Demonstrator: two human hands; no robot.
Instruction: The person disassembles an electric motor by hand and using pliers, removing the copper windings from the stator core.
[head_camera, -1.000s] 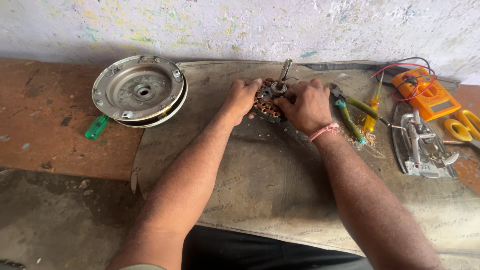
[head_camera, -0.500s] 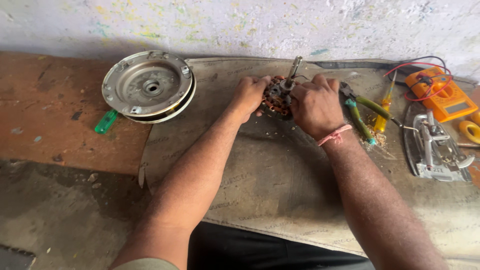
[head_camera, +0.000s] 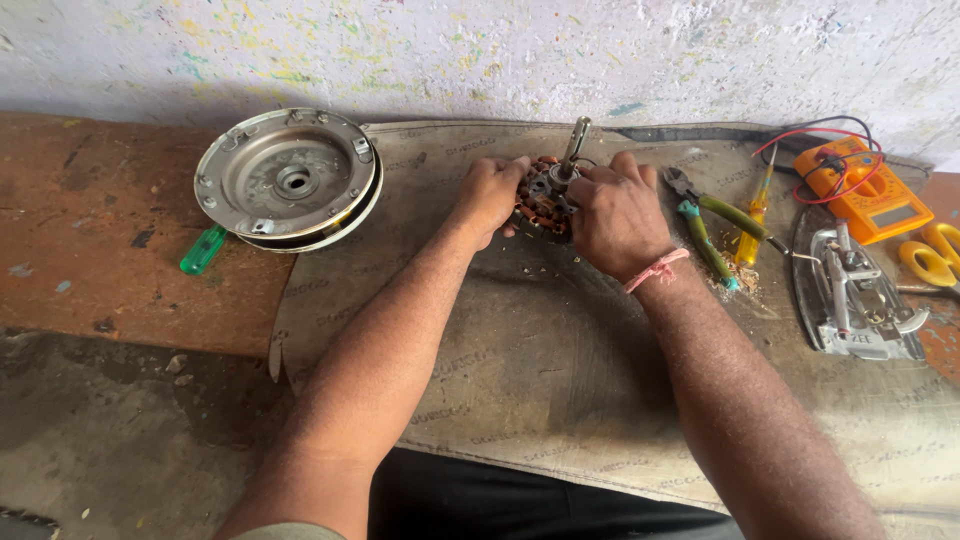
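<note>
Now both hands clasp the motor coil (head_camera: 545, 200) mid-cloth: left hand (head_camera: 492, 195) curled at nine o'clock, right hand (head_camera: 615, 215) at three; its shaft (head_camera: 574, 145) points toward twelve.

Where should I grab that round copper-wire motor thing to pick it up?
Probably by the metal shaft sticking up from the middle of the wound stator, coming from above. It stands upright and bare. The left hand and right hand cover both sides of the rim, and the windings look delicate.
</note>
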